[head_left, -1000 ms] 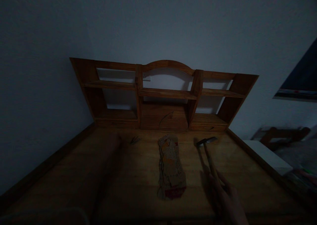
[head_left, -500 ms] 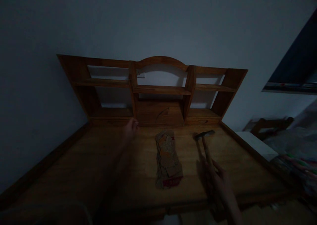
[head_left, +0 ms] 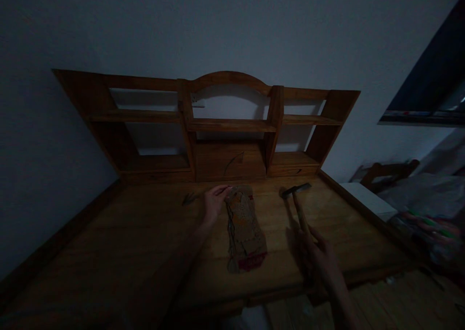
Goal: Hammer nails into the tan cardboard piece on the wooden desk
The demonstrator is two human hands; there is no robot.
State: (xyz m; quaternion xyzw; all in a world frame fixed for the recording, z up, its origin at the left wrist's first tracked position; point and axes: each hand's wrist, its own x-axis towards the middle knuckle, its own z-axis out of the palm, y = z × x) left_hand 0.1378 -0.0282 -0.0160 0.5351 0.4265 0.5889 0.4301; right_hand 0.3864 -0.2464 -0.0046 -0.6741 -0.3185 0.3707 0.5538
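Note:
My right hand (head_left: 317,255) is wrapped round the wooden handle of a hammer (head_left: 300,213). The dark metal head is raised above the desk top, right of a worn stack of cardboard (head_left: 247,230) with ragged edges and orange and red patches. At the stack's upper left corner is my left hand (head_left: 215,201), its thumb and fingertips pinched together. Whatever lies between those fingertips is too small and dark to make out. The cardboard lies flat on the wooden desk (head_left: 283,267).
A wooden shelf unit (head_left: 232,125) with several compartments rises along the desk's back edge against the wall. To the right stand a white surface (head_left: 368,199) and a wooden chair back (head_left: 390,172), near a heap of bagged things (head_left: 432,228). The room is dim.
My left hand has moved right and slightly down, from left of the cardboard to its upper left corner. My right hand still holds the hammer in nearly the same place. The view has shifted slightly.

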